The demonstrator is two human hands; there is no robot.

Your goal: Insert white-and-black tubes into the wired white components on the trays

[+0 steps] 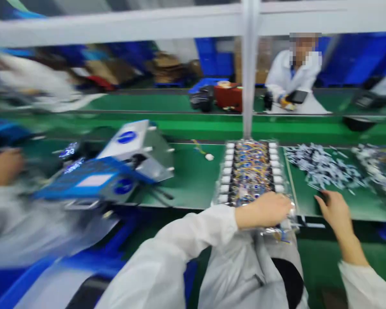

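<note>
A clear plastic tray (221, 189) holds rows of white round parts with yellow and blue wires. My left hand (266, 209) lies over the tray's near right part, its fingers curled down and their tips hidden. To the right, my right hand (337, 211) is at the near edge of a pile of small grey-white pieces (323, 165), thumb and fingers apart around a small dark item that I cannot make out. A single white part with wires (209, 157) lies on the green bench left of the tray.
Blue and white boxed devices (96, 178) stand at the left, beside a co-worker's blurred hand (6, 167). Another filled tray (381, 171) is at the far right. A metal post (247, 73) rises behind the tray. A person (292, 77) sits across the bench.
</note>
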